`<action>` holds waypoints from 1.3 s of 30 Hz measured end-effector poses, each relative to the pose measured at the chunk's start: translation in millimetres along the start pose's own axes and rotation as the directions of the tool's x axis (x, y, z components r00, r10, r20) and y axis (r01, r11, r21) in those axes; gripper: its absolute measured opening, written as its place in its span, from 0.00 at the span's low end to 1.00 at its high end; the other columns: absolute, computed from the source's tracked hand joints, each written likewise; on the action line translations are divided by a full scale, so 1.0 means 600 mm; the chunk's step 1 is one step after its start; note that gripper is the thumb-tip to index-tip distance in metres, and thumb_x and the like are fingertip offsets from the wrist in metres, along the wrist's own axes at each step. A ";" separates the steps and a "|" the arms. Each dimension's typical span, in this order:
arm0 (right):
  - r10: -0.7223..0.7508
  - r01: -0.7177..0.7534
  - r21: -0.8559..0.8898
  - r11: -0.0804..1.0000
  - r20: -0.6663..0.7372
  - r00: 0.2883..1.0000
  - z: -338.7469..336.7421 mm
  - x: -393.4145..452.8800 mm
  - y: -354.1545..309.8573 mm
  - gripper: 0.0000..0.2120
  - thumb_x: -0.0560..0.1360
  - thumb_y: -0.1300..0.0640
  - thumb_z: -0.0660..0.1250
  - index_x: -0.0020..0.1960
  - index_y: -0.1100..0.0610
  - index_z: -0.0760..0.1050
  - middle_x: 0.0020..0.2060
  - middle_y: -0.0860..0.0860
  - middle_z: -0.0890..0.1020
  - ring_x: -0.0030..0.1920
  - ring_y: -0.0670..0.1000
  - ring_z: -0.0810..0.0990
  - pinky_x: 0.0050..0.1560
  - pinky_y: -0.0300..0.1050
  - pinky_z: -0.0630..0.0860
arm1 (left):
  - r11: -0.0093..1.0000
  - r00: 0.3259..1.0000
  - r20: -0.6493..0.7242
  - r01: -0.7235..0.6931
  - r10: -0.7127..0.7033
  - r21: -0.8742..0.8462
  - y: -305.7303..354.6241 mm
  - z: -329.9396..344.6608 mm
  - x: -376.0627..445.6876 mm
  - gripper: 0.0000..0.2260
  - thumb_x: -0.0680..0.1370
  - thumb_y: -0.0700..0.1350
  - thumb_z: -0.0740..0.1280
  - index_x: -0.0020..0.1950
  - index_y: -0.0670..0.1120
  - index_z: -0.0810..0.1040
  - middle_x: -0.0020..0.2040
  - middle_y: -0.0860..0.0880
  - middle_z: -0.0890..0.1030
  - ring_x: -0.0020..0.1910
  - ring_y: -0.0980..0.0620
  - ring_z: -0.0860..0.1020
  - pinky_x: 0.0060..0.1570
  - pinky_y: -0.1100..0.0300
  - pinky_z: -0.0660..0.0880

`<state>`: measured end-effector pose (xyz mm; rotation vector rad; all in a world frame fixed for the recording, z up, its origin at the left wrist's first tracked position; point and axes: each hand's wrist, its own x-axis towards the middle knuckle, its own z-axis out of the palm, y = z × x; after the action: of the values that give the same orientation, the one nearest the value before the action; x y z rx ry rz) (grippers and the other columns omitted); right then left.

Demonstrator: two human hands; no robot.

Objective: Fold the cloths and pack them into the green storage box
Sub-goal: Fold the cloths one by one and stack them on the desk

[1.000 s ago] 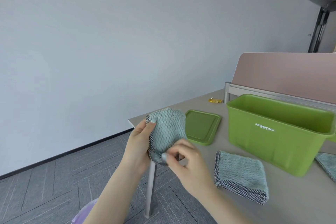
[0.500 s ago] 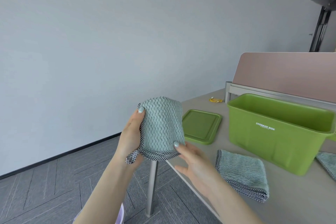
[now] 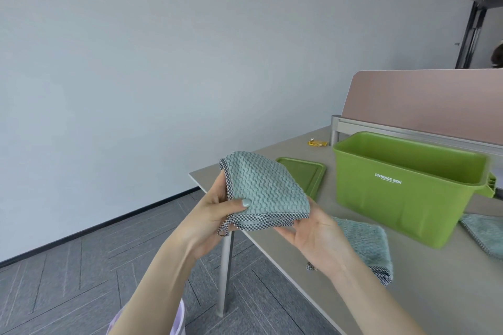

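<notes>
step: pack cloth (image 3: 264,187) | left hand (image 3: 212,215) pinches it off the table (image 3: 449,280) corner | right hand (image 3: 315,236) sits under it, fingers hidden, can't tell its grip | I keep edges together and lay it flat in green storage box (image 3: 394,198)

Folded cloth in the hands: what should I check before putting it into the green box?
Fold: ok, the folded cloth is a compact square.
Grip: ok, the left hand pinches it, the right hand supports it underneath.
Box open: ok, the lid lies beside the green storage box.
Room inside: cannot tell, the bottom is hidden.
All packed: not ok, the near cloth and the right cloth lie on the table.
</notes>
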<state>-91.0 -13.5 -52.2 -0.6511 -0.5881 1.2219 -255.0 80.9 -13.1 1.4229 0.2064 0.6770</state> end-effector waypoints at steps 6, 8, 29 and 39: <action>0.049 -0.058 -0.058 0.997 -0.148 0.988 -0.034 -0.031 -0.037 0.30 0.68 0.39 0.62 0.59 0.60 0.76 0.56 0.58 0.82 0.58 0.56 0.79 0.58 0.54 0.75 | 0.959 0.977 0.190 0.045 -0.101 0.279 -0.036 0.038 0.017 0.38 0.68 0.31 0.66 0.73 0.55 0.58 0.67 0.51 0.73 0.65 0.54 0.73 0.58 0.63 0.73; -0.072 0.011 -0.265 0.964 -0.223 0.972 -0.052 -0.044 -0.053 0.28 0.65 0.38 0.65 0.56 0.57 0.78 0.54 0.55 0.83 0.55 0.53 0.81 0.55 0.52 0.75 | 0.944 0.961 0.234 0.068 -0.149 0.321 -0.045 0.050 0.026 0.41 0.68 0.30 0.65 0.74 0.55 0.54 0.69 0.53 0.70 0.66 0.57 0.71 0.59 0.66 0.71; -0.423 -0.028 -0.678 0.735 -0.490 0.762 -0.268 -0.242 -0.155 0.21 0.74 0.70 0.62 0.65 0.59 0.66 0.50 0.51 0.79 0.46 0.45 0.80 0.39 0.35 0.77 | 0.840 0.885 0.129 0.367 -0.448 0.401 -0.205 0.329 0.122 0.33 0.73 0.30 0.59 0.72 0.56 0.59 0.54 0.50 0.76 0.42 0.56 0.75 0.30 0.67 0.73; -0.494 -0.314 -0.866 0.390 -0.485 0.722 -0.335 -0.255 -0.140 0.28 0.75 0.59 0.64 0.73 0.52 0.62 0.65 0.44 0.72 0.66 0.45 0.71 0.69 0.48 0.66 | 0.468 0.995 0.099 -0.098 0.023 0.878 -0.231 0.406 0.085 0.27 0.73 0.31 0.56 0.70 0.48 0.63 0.76 0.50 0.54 0.74 0.49 0.56 0.68 0.56 0.61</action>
<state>71.4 -206.3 -137.4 -1.9464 -0.6088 0.2782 -45.4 -95.3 -91.3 2.4919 0.5069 0.5782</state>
